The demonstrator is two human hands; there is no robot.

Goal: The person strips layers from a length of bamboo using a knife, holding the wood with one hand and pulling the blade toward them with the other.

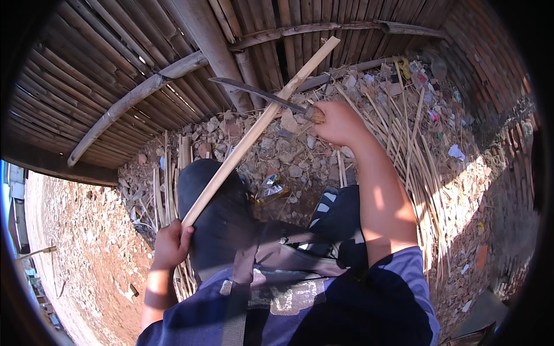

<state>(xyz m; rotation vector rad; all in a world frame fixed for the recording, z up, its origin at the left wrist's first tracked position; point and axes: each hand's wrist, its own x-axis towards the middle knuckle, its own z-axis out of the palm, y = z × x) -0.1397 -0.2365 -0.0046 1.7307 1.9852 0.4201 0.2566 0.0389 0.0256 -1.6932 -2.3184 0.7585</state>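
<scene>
My left hand (172,244) is closed around the lower end of a long pale bamboo strip (242,148), which slants up and to the right past my dark-trousered knee. In my right hand (340,123) is the wooden handle of a machete (249,90) with a dark, slightly curved blade. The blade points left and crosses the strip in its upper part; I cannot tell how deep, if at all, its edge sits in the strip. Most of the handle is hidden by my fingers.
A bamboo-slat wall (75,86) with curved poles rises ahead and to the left. Long split bamboo strips (424,190) lie on the right, with more beside my left leg. Rubble and litter (288,150) cover the ground between. At far right stands a brick wall (490,63).
</scene>
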